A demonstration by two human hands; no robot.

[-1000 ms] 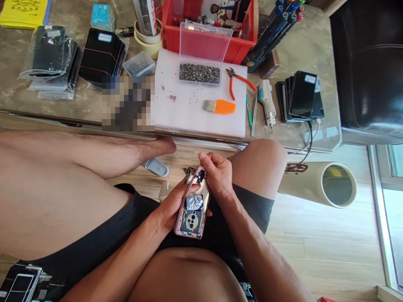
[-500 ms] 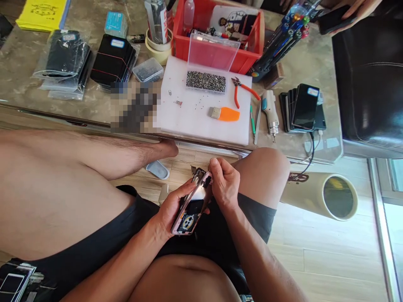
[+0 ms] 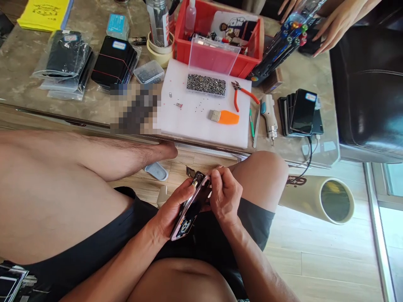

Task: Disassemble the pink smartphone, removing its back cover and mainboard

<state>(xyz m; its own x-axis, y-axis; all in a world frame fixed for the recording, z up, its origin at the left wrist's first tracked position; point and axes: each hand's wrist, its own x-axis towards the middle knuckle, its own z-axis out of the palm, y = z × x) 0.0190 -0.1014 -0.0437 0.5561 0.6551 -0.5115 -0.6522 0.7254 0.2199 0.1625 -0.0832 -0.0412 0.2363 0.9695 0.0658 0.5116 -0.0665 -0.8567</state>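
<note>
An opened smartphone [image 3: 191,213] with a pinkish frame is held tilted above my lap, its inner parts bare and a round ring-shaped part near its lower end. My left hand [image 3: 172,208] is wrapped round its left side, thumb along the edge. At the upper right edge, my right hand [image 3: 227,193] is closed, thumb and curled forefinger pinching the frame; its fingertips are partly hidden. A small dark piece [image 3: 190,172] sticks out past the phone's top end.
On the table lie a white foam pad [image 3: 176,126], an orange-handled brush [image 3: 228,117], cutters [image 3: 236,94], a screw box [image 3: 206,85], an electric screwdriver [image 3: 270,119] and stacked phones [image 3: 302,111]. A red bin [image 3: 217,54] stands behind. Another person's hand [image 3: 343,25] rests at the back right.
The phone has turned more edge-on, showing less of its inside. My right hand has shifted slightly down and right. The other person's hands have moved at the back right, lowering the dark phone.
</note>
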